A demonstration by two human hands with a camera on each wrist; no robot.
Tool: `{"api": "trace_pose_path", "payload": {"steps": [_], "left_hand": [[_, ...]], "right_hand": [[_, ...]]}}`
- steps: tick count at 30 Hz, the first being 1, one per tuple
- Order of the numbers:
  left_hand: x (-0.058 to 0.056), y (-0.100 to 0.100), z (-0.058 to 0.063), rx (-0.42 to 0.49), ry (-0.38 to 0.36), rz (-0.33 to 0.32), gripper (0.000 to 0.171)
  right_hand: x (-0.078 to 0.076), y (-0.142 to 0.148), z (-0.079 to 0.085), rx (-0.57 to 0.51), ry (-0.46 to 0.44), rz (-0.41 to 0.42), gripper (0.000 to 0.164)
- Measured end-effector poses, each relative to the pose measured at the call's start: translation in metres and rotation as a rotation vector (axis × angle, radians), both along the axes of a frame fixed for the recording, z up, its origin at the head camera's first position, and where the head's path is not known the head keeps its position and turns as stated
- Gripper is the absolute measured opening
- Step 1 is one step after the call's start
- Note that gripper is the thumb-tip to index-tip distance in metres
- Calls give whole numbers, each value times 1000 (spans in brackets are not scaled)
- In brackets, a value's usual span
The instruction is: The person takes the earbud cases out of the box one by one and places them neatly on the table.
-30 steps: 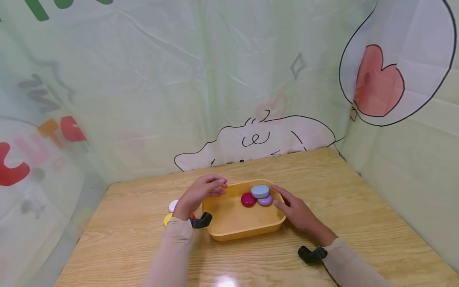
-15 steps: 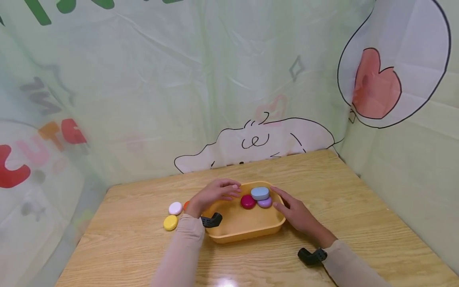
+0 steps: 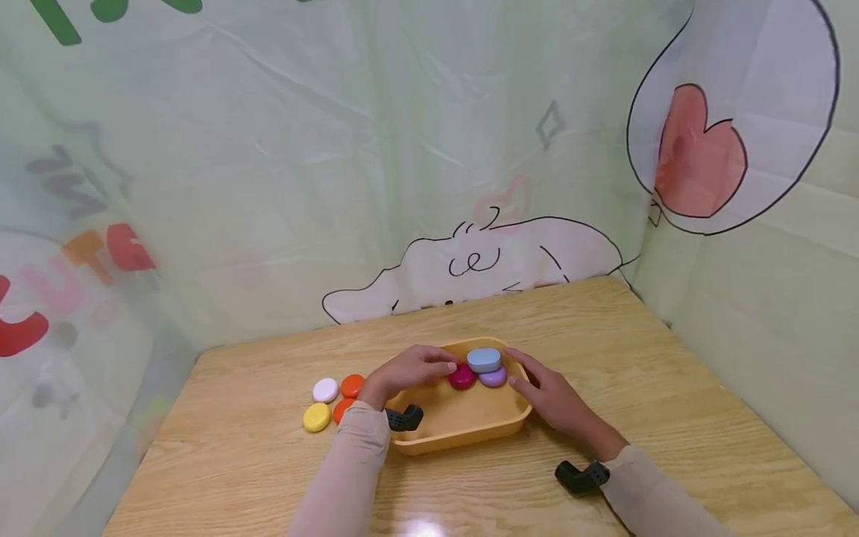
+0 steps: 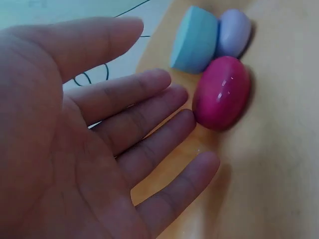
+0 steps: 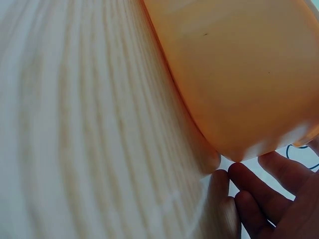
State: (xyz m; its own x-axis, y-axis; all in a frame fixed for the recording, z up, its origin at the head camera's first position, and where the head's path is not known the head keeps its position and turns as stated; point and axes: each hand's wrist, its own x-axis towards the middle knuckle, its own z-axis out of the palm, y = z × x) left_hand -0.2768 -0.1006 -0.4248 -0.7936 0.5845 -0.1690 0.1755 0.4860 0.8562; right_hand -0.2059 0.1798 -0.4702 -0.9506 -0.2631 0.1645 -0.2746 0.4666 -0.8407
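My left hand [image 3: 411, 371] reaches over the left part of a yellow-orange tray [image 3: 463, 440], its fingers loosely extended. In the left wrist view the fingertips lie beside a glossy magenta rounded piece [image 4: 222, 93]; one seems to touch its edge, and nothing is gripped. Close to that piece are a light blue oval block [image 3: 484, 360] and a purple rounded piece [image 3: 493, 377], which the blue one partly covers. At the tray's right end, my right hand [image 3: 560, 400] holds the rim, thumb over the edge and other fingers [image 5: 259, 191] against the outer wall.
Left of the tray, several round pieces lie on the wooden table [image 3: 241, 432]: a pale pink one [image 3: 325, 390], a yellow one [image 3: 317, 418] and two orange-red ones [image 3: 352, 385], partly behind my left arm. A printed curtain [image 3: 288, 164] hangs behind the table.
My left hand has moved right across the tray to the magenta piece, uncovering the round pieces on the left. The right hand and tray stay put.
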Motion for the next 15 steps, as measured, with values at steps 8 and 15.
{"api": "trace_pose_path", "payload": {"steps": [8, 15], "left_hand": [[3, 7, 4, -146, 154, -5, 32], [4, 13, -1, -263, 261, -78, 34]], "right_hand": [[-1, 1, 1, 1, 8, 7, 54], [-1, 1, -2, 1, 8, 15, 54]]}}
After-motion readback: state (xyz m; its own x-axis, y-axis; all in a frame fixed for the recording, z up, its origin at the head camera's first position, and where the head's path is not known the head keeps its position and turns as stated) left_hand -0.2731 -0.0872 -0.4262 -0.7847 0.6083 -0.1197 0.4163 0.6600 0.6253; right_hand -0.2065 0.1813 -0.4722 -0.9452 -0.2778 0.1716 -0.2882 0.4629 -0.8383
